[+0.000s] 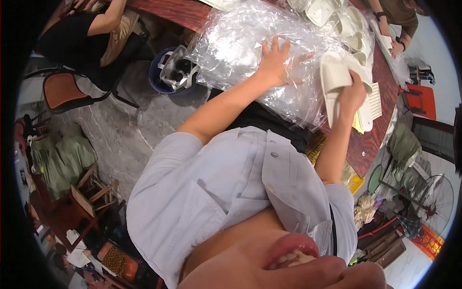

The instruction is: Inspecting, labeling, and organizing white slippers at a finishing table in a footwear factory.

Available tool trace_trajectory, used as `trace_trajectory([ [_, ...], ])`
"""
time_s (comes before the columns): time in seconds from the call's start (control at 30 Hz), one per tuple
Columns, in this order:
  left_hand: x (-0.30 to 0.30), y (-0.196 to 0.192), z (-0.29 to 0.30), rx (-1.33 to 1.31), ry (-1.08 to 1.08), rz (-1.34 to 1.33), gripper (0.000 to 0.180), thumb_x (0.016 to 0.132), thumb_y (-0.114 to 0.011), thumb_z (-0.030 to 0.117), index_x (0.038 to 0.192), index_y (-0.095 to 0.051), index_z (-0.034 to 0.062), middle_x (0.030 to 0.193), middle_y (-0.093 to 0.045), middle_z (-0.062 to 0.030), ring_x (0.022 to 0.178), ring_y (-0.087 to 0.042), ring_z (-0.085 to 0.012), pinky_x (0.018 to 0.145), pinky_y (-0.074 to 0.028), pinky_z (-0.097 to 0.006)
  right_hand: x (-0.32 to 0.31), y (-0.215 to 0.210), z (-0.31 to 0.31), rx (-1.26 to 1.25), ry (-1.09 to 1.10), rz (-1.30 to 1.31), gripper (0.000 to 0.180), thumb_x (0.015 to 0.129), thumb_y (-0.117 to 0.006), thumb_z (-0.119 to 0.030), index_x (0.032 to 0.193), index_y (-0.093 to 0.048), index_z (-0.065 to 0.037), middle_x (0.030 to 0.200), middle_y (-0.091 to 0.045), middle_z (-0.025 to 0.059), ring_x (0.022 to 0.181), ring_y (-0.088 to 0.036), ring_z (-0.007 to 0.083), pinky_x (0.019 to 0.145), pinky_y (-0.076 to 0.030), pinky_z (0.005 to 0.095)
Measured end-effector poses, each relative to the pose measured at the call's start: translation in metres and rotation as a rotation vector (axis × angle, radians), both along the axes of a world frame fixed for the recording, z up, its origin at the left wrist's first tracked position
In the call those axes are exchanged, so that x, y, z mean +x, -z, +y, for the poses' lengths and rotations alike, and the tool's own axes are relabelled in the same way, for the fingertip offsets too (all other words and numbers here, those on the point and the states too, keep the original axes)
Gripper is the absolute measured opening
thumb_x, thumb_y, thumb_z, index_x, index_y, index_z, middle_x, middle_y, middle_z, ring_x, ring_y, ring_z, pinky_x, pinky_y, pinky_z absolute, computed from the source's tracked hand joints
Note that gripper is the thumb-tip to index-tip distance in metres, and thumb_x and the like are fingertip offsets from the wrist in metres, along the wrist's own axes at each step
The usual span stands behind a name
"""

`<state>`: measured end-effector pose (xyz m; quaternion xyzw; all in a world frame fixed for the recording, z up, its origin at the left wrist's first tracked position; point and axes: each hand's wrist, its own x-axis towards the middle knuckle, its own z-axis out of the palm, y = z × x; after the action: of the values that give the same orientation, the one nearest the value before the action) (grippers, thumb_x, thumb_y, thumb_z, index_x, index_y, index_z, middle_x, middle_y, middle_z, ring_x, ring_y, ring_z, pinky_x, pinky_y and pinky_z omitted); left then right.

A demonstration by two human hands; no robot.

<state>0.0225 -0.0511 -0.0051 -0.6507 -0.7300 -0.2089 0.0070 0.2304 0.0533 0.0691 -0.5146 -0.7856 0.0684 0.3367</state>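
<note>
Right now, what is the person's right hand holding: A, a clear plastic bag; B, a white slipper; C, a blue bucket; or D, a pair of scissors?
B: the right hand is closed around a white slipper, while the left hand lies spread flat on the clear plastic bags.

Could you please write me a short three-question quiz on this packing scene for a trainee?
1. True or false: the left hand lies flat, fingers spread, on the clear plastic bags.
2. What does the right hand hold?
A. a white slipper
B. a pair of scissors
C. a roll of tape
3. Fill in: the blue bin stands on the floor, at the ______ side of the person's left arm.

Key
1. True: the palm presses on the pile of bags on the red-brown table.
2. A: the hand grips a white slipper at the edge of the bags.
3. Left.
</note>
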Motion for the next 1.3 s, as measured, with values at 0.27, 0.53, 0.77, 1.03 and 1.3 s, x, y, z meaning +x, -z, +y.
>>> trace_trajectory([
  [0.27, 0.007, -0.003, 0.004, 0.078, 0.095, 0.347, 0.079, 0.078, -0.068, 0.055, 0.148, -0.042, 0.0298, 0.135, -0.048, -0.0173, 0.134, -0.034, -0.0405, 0.097, -0.033, -0.061, 0.087, 0.022, 0.015, -0.385, -0.032, 0.759, 0.033, 0.083, -0.053, 0.011, 0.113, -0.067, 0.007, 0.101, -0.071, 0.0148, 0.090, -0.068, 0.0211, 0.082, -0.055, 0.0318],
  [0.53, 0.017, -0.031, 0.011, -0.301, 0.263, 0.187, 0.085, 0.081, -0.072, 0.039, 0.153, -0.028, 0.0320, 0.128, -0.053, -0.0152, 0.125, -0.048, -0.0370, 0.095, -0.042, -0.059, 0.070, -0.079, -0.042, -0.379, -0.373, 1.332, 0.025, 0.091, -0.053, -0.002, 0.112, -0.065, 0.003, 0.107, -0.069, 0.0158, 0.091, -0.069, 0.0232, 0.081, -0.059, 0.0345],
  [0.77, 0.038, -0.030, -0.002, -0.240, 0.130, 0.289, 0.072, 0.087, -0.065, 0.044, 0.150, -0.037, 0.0258, 0.136, -0.051, -0.0175, 0.128, -0.045, -0.0412, 0.096, -0.039, -0.067, -0.041, -0.124, -0.142, -0.639, -0.865, 1.126, 0.027, 0.089, -0.056, 0.000, 0.113, -0.066, 0.002, 0.106, -0.070, 0.0145, 0.093, -0.069, 0.0219, 0.083, -0.057, 0.0335],
  [1.03, -0.022, 0.034, -0.053, 0.195, 0.235, -0.017, 0.084, 0.082, -0.065, 0.054, 0.152, -0.033, 0.0231, 0.147, -0.038, -0.0199, 0.134, -0.032, -0.0476, 0.101, -0.029, -0.071, -0.167, -0.059, -0.159, -0.491, -1.025, 0.776, 0.030, 0.080, -0.064, 0.003, 0.109, -0.070, -0.002, 0.100, -0.072, 0.0150, 0.094, -0.068, 0.0201, 0.084, -0.052, 0.0301],
  [1.3, 0.037, 0.011, 0.035, 0.089, 0.168, -0.138, 0.095, 0.077, -0.066, 0.064, 0.152, -0.033, 0.0157, 0.155, -0.029, -0.0222, 0.140, -0.022, -0.0535, 0.105, -0.020, -0.075, -0.108, 0.022, 0.004, 0.007, -0.142, 0.376, 0.047, 0.075, -0.044, 0.012, 0.111, -0.069, -0.004, 0.098, -0.069, 0.0253, 0.093, -0.066, 0.0400, 0.086, -0.050, 0.0440],
])
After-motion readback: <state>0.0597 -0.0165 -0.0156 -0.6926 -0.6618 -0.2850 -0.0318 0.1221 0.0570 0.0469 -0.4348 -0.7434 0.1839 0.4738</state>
